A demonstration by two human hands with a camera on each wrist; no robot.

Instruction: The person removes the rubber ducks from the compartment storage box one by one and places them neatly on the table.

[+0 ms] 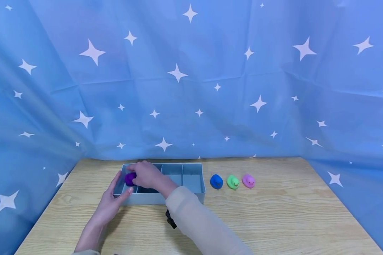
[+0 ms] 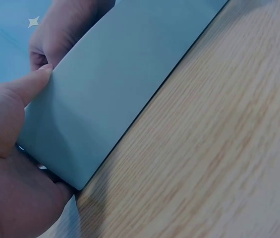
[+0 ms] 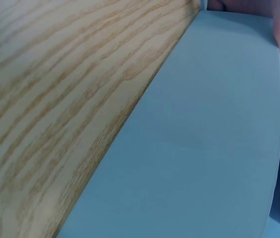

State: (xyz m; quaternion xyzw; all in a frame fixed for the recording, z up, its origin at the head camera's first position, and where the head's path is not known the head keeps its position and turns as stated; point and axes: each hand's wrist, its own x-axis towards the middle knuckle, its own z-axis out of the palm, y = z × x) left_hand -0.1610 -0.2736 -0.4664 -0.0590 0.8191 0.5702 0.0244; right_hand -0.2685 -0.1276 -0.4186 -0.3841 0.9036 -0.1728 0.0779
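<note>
A grey-blue divided box (image 1: 146, 199) stands on the table, left of centre in the head view. My left hand (image 1: 110, 203) grips its left end, the thumb at the front rim and the fingers along the left side. In the left wrist view that thumb lies over the rim of the box (image 2: 105, 84). My right hand (image 1: 146, 176) reaches over the front wall and pinches a purple toy duck (image 1: 129, 179) inside the leftmost compartment. Fingers cover part of the duck. Both wrist views show mainly the box's outer wall, which hides the duck.
A blue duck (image 1: 216, 181), a green duck (image 1: 233, 181) and a pink duck (image 1: 248, 180) sit in a row right of the box. Behind the wooden table (image 1: 274, 219) hangs a blue curtain (image 1: 210, 124) with white stars.
</note>
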